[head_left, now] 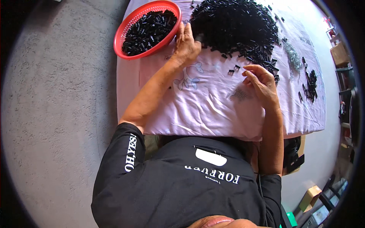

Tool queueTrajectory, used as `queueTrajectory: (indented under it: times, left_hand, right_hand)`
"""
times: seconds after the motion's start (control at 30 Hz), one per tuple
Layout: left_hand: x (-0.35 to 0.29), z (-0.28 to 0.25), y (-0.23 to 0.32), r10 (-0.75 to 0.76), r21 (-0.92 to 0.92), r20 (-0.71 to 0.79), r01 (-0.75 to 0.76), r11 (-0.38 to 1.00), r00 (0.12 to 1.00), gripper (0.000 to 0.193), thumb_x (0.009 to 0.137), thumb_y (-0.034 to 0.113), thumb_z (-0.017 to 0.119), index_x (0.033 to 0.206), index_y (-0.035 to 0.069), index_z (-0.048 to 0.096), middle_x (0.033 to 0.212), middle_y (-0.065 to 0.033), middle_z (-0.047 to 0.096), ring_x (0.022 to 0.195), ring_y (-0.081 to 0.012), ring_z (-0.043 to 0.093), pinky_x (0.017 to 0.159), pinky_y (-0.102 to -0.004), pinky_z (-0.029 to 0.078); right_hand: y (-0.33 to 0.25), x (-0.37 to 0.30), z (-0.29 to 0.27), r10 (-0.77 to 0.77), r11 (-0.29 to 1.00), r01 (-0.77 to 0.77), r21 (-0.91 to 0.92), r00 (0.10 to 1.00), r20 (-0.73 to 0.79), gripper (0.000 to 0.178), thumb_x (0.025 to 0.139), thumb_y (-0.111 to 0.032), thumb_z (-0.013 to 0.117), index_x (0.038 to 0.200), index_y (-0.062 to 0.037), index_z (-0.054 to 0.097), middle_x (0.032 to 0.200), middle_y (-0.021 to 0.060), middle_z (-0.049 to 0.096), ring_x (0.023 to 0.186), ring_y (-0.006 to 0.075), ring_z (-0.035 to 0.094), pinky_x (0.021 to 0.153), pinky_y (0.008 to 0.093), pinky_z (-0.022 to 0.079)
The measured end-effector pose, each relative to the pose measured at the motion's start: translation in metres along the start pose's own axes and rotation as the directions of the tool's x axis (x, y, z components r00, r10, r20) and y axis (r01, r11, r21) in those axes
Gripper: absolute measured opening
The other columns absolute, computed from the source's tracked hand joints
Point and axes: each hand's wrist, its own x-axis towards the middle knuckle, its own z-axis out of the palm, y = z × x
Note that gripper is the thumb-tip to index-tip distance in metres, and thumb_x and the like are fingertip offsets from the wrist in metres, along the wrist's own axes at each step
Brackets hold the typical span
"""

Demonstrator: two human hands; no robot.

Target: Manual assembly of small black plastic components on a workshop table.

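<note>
A bare grey floor (57,114) runs along the left, and in front of you a table under a pale pink cloth (213,119) carries the small parts. The large heap of black pieces (234,28) sits at the far side, with the red basket (131,57) to its left, holding more black pieces of a like kind (150,32).

Your left hand (186,49) is between basket and heap, close by the basket's right rim, its fingers extended and near together; whether they grip a piece, you cannot tell from here. Your right hand (263,83) is raised just below the heap's lower edge, thumb and forefinger curled toward each other with little gap; anything pinched there is too small to make out.

Near that right hand lie two loose black pieces (234,70) and a little scatter of fine, pale bits (239,94). More silvery bits (292,55) lie right of the heap, and a small black cluster (311,85) lies nearer the right edge.

Parts this light probably skid easily, so pinch with the fingertips and lift straight up. Release over the basket's middle rather than its rim, and have your right wrist clear of the fine bits, which a sleeve-brush or a cloth wrinkle could scatter.
</note>
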Motion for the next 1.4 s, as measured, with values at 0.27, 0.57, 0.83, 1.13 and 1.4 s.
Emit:
queueTrajectory:
  times: [0.27,0.57,0.83,1.13,1.4]
  left_hand:
    - [0.041,0.028,-0.009,0.046,0.029,-0.267,-0.039,0.999,0.962,0.053,0.086,0.025,0.062,0.128,-0.005,0.051,0.126,-0.0255,0.055,0.116,-0.0420,0.051,0.101,-0.0485,0.041]
    - [0.022,0.051,0.040,0.254,-0.066,-0.330,-0.290,0.955,0.909,0.055,0.074,0.006,0.059,0.128,-0.001,0.050,0.130,-0.0225,0.046,0.119,-0.0408,0.045,0.107,-0.0466,0.035]
    - [0.015,0.053,0.072,0.470,-0.037,-0.238,-0.492,0.870,0.850,0.064,0.067,-0.001,0.055,0.131,-0.003,0.049,0.136,-0.0222,0.045,0.129,-0.0411,0.040,0.113,-0.0467,0.029]
    - [0.032,0.040,0.070,0.543,0.044,-0.267,-0.552,0.832,0.796,0.063,0.069,0.007,0.060,0.131,0.007,0.053,0.139,-0.0160,0.050,0.132,-0.0396,0.042,0.111,-0.0495,0.029]
    - [0.085,0.059,0.022,0.338,0.047,-0.258,-0.337,0.940,0.905,0.053,0.085,0.014,0.054,0.134,-0.004,0.048,0.138,-0.0288,0.047,0.129,-0.0445,0.043,0.112,-0.0471,0.033]
  right_hand:
    - [0.001,0.002,0.002,0.011,1.000,-0.011,0.004,1.000,-0.011,0.019,0.096,-0.015,0.063,0.111,-0.0030,0.066,0.091,0.0027,0.068,0.076,0.0078,0.064,0.066,0.0210,0.052]
    - [-0.003,0.002,0.000,-0.038,0.997,0.049,0.062,0.985,-0.171,0.023,0.102,-0.008,0.046,0.120,-0.0028,0.060,0.094,0.0070,0.068,0.076,0.0105,0.064,0.069,0.0231,0.053]
    - [-0.006,0.004,0.001,-0.033,0.995,0.062,0.072,0.938,-0.346,0.027,0.103,-0.009,0.045,0.127,0.0019,0.054,0.103,0.0128,0.066,0.089,0.0150,0.068,0.077,0.0253,0.056]
    - [-0.006,0.005,-0.001,-0.027,0.992,0.075,0.105,0.917,-0.397,0.025,0.102,-0.007,0.048,0.123,0.0021,0.056,0.105,0.0119,0.066,0.092,0.0153,0.068,0.080,0.0256,0.056]
    - [-0.011,0.004,0.003,-0.038,0.994,0.075,0.075,0.910,-0.413,0.024,0.102,-0.006,0.048,0.122,0.0018,0.057,0.107,0.0107,0.066,0.098,0.0150,0.066,0.084,0.0260,0.054]
